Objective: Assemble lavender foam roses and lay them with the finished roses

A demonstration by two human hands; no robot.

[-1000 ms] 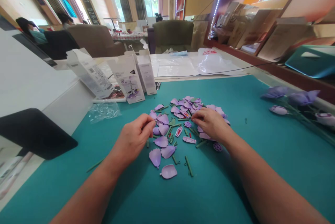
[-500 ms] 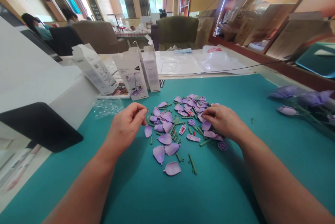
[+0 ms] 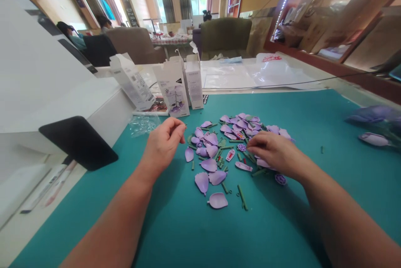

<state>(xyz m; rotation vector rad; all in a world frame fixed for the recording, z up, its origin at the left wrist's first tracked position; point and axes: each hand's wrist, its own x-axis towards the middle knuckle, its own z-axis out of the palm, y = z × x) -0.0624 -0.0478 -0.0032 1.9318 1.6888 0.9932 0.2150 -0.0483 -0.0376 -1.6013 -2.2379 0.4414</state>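
Observation:
A loose pile of lilac plastic petals point(image 3: 217, 177) and green stem pieces point(image 3: 242, 197) lies on a teal mat point(image 3: 200, 238). Left of the pile, my left hand point(image 3: 166, 140) is raised, thumb and forefinger pinched together; a tiny tip shows above them, too small to name. My right hand point(image 3: 277, 151) is over the right side of the pile, fingers bent together and pointing down, their tips close to a purple spoked wheel point(image 3: 241, 147). What it grips, if anything, is hidden. A pink-and-white boat-shaped piece point(image 3: 230, 155) lies between the hands.
White printed cartons point(image 3: 172, 88) stand behind the mat, beside a crumpled clear bag point(image 3: 144, 125). A black tablet-like panel point(image 3: 78, 142) leans at left. Purple artificial flowers point(image 3: 374, 138) lie at the right edge. People sit in the background near chairs point(image 3: 225, 38).
The camera has turned slightly left, so the scene sits farther right. My right hand has moved a little leftward and nearer over the pile. My left hand keeps its pinch.

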